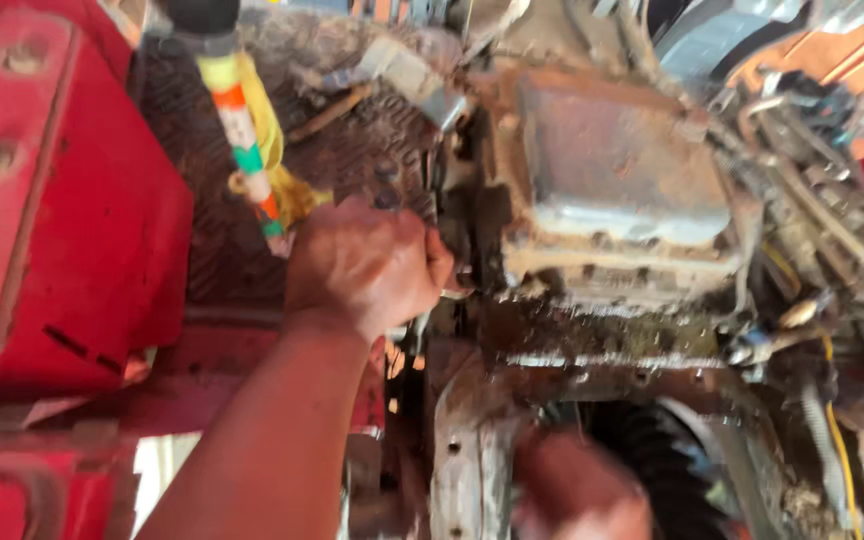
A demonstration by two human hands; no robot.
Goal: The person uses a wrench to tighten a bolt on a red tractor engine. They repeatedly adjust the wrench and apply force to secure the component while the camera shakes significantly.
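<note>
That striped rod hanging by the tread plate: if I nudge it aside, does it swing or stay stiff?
The striped rod looks rigid and straight, so it probably pivots as one piece. A yellow cloth draped behind it looks floppy and may drag along. The left hand sits just below its lower end, so a push could knock it.

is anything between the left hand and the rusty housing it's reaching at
Nothing visible. The left hand is closed right against the left edge of the rusty metal housing; the striped lever stands behind it, off to the side.
</note>
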